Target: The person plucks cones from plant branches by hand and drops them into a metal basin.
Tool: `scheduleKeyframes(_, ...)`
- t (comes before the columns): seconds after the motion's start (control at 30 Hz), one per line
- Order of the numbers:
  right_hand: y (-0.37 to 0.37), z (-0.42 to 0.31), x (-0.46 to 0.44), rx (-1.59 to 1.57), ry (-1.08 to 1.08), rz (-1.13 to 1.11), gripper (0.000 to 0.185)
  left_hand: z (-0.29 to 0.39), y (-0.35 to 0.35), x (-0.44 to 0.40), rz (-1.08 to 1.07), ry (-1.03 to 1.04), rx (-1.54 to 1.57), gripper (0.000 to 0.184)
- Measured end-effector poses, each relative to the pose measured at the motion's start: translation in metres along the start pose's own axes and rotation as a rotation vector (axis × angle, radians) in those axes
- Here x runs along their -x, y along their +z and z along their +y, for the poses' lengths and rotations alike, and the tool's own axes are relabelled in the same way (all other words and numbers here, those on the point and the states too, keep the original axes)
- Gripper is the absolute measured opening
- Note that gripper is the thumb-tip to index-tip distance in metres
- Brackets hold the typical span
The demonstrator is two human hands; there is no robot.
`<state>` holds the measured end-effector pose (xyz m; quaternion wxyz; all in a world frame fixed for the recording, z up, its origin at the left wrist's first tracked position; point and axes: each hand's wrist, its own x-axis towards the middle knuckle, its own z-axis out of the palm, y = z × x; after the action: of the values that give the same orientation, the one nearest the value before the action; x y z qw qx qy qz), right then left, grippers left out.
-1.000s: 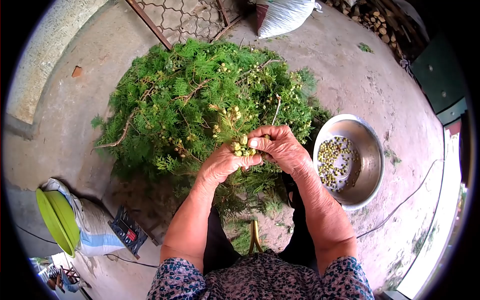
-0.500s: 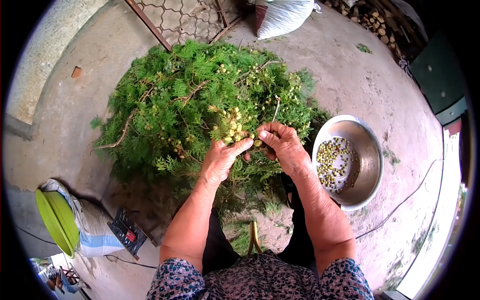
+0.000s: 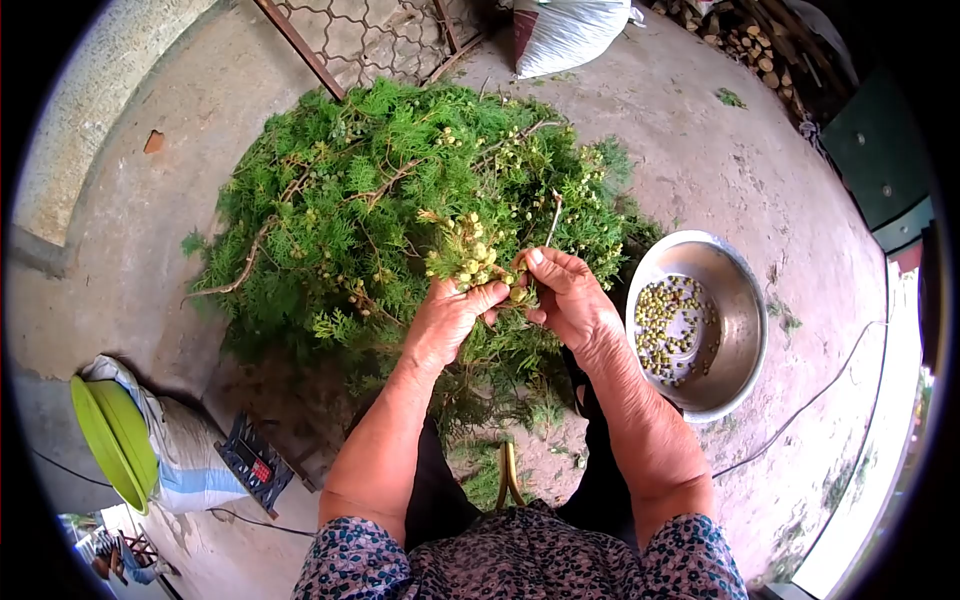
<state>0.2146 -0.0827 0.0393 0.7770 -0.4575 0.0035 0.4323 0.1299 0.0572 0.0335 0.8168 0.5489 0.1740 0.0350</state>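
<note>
My left hand (image 3: 440, 322) is closed around the base of a conifer sprig (image 3: 468, 245) crowded with yellow-green cones. Thumb and fingers of my right hand (image 3: 577, 300) pinch at small green cones on the near end of that sprig, close to my left thumb. Part of what lies between the right fingers is hidden. Under both hands spreads a big heap of green conifer branches (image 3: 340, 200), with more cones among the foliage. To the right of my right forearm stands a metal basin (image 3: 742, 350), its bottom partly covered with loose green cones (image 3: 662, 318).
A white sack (image 3: 575, 38) stands beyond the heap, with stacked firewood (image 3: 755, 50) at the far right. On the left are a lime-green basin (image 3: 110, 440), another sack (image 3: 190, 455) and a dark plastic crate (image 3: 255, 465). A cable (image 3: 800, 405) crosses the right floor.
My right hand has shifted slightly to the right and its fingertips have turned a little on the cones. The left hand and sprig have moved slightly right too.
</note>
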Motion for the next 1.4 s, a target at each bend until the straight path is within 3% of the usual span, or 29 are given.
scheduleKeyframes(0.17,0.001,-0.01,0.001,0.014,-0.069,-0.046,0.027,0.005,0.001,-0.001,0.012,0.021,-0.084,0.023)
scheduleKeyframes(0.27,0.003,-0.01,0.006,0.349,-0.132,-0.025,0.034,0.007,0.004,0.001,0.022,0.034,-0.186,0.022)
scheduleKeyframes(0.37,0.006,-0.003,0.005,0.65,-0.288,0.018,0.025,0.006,0.008,0.002,0.028,0.035,-0.382,0.021)
scheduleKeyframes(0.43,0.009,-0.005,0.008,0.742,-0.264,0.056,0.027,0.004,0.008,0.001,0.053,0.037,-0.443,0.021)
scheduleKeyframes(0.53,0.014,-0.015,0.011,0.477,-0.011,0.109,0.023,0.001,0.009,0.003,0.05,0.048,-0.253,0.019)
scheduleKeyframes(0.57,0.01,-0.011,0.008,0.475,-0.013,0.109,0.023,0.001,0.009,0.003,0.048,0.061,-0.128,0.02)
scheduleKeyframes(0.63,-0.001,0.001,0.0,0.057,-0.029,0.079,0.022,-0.001,0.007,0.0,0.025,0.059,-0.099,0.021)
scheduleKeyframes(0.67,-0.001,0.001,0.0,-0.003,-0.057,0.047,0.022,0.0,0.008,0.0,0.042,0.051,-0.13,0.02)
scheduleKeyframes(0.83,-0.001,-0.008,0.006,-0.082,-0.05,-0.031,0.02,0.001,0.007,-0.003,0.111,0.069,-0.12,0.018)
scheduleKeyframes(0.9,-0.002,-0.004,0.007,0.295,-0.18,-0.067,0.019,0.0,0.007,-0.003,0.113,0.061,-0.127,0.017)
scheduleKeyframes(0.97,-0.001,0.0,0.008,0.349,-0.186,-0.041,0.02,0.0,0.011,-0.005,0.087,0.096,-0.188,0.015)
scheduleKeyframes(1.1,-0.007,0.001,0.005,0.286,-0.068,-0.053,0.017,-0.004,0.007,-0.003,0.038,0.038,-0.163,0.015)
scheduleKeyframes(1.2,-0.011,0.0,0.006,-0.046,0.109,-0.046,0.015,0.001,0.009,-0.001,0.023,-0.005,-0.113,0.016)
scheduleKeyframes(1.37,-0.046,-0.005,0.003,-0.178,-0.015,0.071,0.011,-0.002,0.02,-0.004,0.008,0.034,-0.135,0.018)
scheduleKeyframes(1.4,-0.063,-0.008,0.0,-0.223,-0.059,0.184,0.011,-0.002,0.021,-0.004,0.016,0.042,-0.163,0.019)
